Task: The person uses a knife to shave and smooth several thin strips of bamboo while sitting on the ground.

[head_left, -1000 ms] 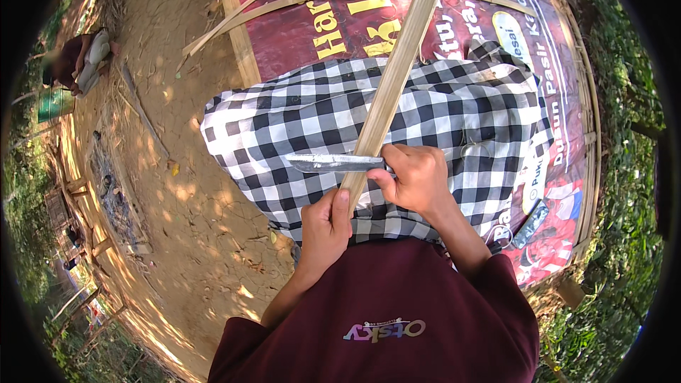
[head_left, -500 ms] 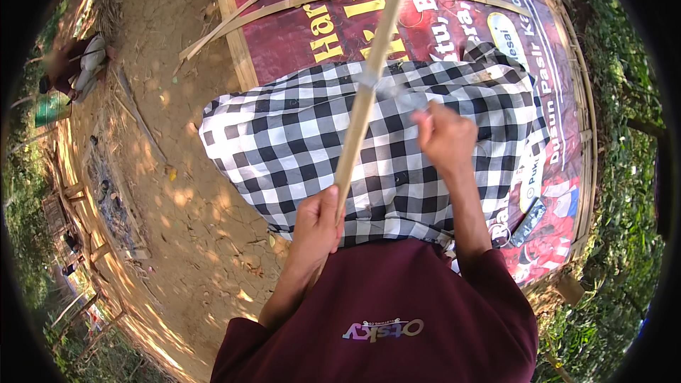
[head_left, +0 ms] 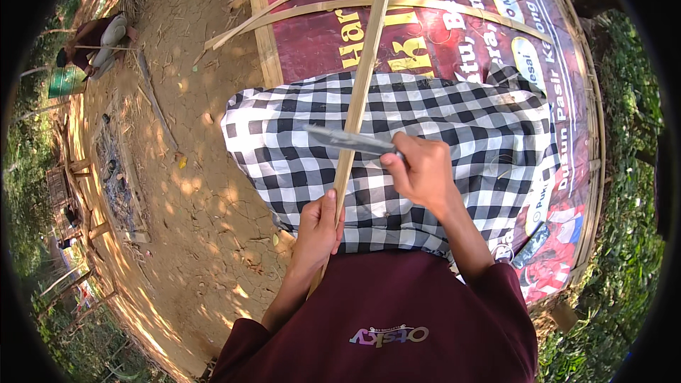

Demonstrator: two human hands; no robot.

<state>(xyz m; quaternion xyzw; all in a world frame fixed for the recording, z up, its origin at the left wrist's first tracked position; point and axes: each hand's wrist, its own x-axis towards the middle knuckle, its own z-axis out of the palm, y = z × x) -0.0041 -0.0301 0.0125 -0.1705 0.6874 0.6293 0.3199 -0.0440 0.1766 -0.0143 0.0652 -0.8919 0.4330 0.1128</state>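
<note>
My left hand [head_left: 317, 230] grips the near end of a long bamboo strip [head_left: 363, 81] that runs up and away over my lap. My right hand [head_left: 421, 171] holds a knife [head_left: 347, 140], its grey blade lying across the strip and pointing left, just above my left hand. A black-and-white checked cloth [head_left: 454, 135] covers my lap under both hands. My maroon shirt [head_left: 383, 319] fills the lower edge.
A red printed banner [head_left: 440, 35] lies on the ground ahead with thin bamboo strips [head_left: 397, 7] across it and a curved bamboo rim [head_left: 596, 135]. Dry cracked earth [head_left: 191, 191] is to the left. Another person [head_left: 96, 39] crouches far left. Green vegetation [head_left: 624, 255] lies right.
My right hand has drawn the knife back down the strip toward me, from farther up the strip to just above my left hand. My left hand keeps its grip.
</note>
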